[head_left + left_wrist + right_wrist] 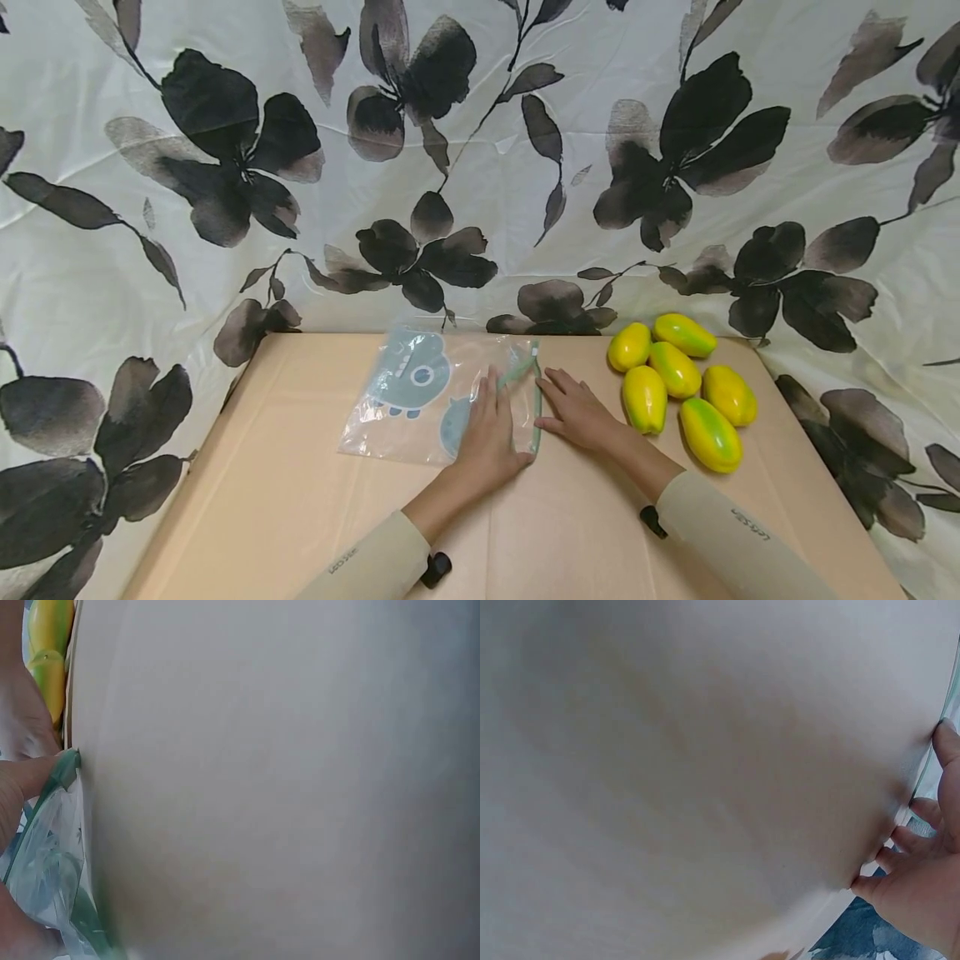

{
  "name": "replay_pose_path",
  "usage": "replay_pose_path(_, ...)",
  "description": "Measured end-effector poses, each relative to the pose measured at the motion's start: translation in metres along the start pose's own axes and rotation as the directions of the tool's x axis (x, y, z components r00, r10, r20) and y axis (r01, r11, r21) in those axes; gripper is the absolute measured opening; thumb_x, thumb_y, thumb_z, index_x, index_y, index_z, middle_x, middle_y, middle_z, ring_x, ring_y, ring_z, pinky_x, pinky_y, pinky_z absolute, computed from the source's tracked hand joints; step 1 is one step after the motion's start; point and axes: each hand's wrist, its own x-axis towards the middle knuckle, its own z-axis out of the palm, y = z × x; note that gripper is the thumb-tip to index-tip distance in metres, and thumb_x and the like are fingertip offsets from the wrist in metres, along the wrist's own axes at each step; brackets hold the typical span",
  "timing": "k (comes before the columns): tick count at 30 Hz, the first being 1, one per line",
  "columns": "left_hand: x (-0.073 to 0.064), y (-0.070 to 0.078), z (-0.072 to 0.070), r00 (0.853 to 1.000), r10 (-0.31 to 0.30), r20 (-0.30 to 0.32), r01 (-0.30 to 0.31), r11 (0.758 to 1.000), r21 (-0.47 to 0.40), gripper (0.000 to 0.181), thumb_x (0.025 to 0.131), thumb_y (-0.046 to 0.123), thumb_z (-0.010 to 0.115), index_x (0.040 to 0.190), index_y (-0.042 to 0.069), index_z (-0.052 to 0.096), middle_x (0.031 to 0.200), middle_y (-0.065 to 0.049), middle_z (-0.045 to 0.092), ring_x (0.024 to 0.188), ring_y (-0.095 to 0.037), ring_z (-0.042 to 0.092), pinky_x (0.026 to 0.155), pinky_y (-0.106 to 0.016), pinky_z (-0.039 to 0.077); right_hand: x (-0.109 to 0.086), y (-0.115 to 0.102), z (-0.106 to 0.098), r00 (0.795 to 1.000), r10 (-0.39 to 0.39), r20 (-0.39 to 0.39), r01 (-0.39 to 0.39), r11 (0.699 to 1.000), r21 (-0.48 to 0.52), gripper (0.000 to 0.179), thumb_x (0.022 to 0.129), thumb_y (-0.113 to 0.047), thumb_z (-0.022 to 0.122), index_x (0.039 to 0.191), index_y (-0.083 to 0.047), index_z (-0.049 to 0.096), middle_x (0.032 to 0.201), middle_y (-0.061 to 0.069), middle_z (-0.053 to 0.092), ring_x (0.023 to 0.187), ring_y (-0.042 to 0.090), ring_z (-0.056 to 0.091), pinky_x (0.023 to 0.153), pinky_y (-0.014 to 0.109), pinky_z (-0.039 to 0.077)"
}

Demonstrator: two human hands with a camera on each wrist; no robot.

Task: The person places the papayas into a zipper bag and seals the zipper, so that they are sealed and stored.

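A clear plastic zip bag [480, 358] with blue-grey cartoon animal prints lies flat on the cardboard, its green-edged mouth to the right. My left hand [487, 433] rests on the bag near that mouth, fingers extended over the plastic and thumb at the green edge. In the left wrist view, the green-edged plastic [49, 855] stands slightly raised between thumb and fingers. From the other side, my right hand [581, 408] touches the green edge with its fingertips, fingers spread. The right wrist view shows these fingers [907, 840] along the edge, close over the board.
Several yellow-green mangoes [675, 371] sit grouped at the right, beyond the right hand. A tan cardboard sheet [300, 517] forms the work surface. Floral cloth [525, 167] rises behind it and covers both sides.
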Motion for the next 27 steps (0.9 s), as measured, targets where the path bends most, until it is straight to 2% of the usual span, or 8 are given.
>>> replay_pose_path(10,0.0019,-0.0025,-0.0038,1.000,-0.029,0.005,0.029,0.999,-0.017,0.132,0.064,0.041,0.099,0.161,-0.003,0.021,0.175,-0.014,-0.006,0.160,-0.039,0.013,0.118,-0.051,0.040,0.0007,0.0006,0.0031,1.000,-0.012,-0.024,0.012,1.000,-0.007,0.080,0.096,-0.047,0.069,0.156,-0.002,0.041,0.163,0.024,0.035,0.152,0.044,0.032,0.115,0.074,0.029)
replay_pose_path(21,0.0022,-0.0027,-0.0026,1.000,-0.006,-0.006,0.006,1.000,-0.018,0.127,0.063,0.041,0.099,0.158,-0.004,0.027,0.174,-0.016,-0.003,0.159,-0.041,0.014,0.119,-0.053,0.039,0.0001,-0.0007,0.0025,0.999,0.028,-0.029,-0.027,0.999,0.026,0.082,0.094,-0.045,0.073,0.157,-0.004,0.040,0.162,0.024,0.036,0.149,0.043,0.036,0.116,0.073,0.028)
replay_pose_path(27,0.0024,-0.0023,-0.0034,1.000,-0.001,-0.011,0.001,1.000,-0.020,0.123,0.063,0.041,0.099,0.156,-0.004,0.032,0.174,-0.016,-0.001,0.159,-0.041,0.014,0.120,-0.051,0.038,-0.0008,-0.0027,0.0007,0.998,0.038,-0.041,-0.035,0.997,0.065,0.081,0.093,-0.043,0.075,0.156,-0.006,0.041,0.160,0.025,0.038,0.143,0.046,0.044,0.117,0.066,0.033)
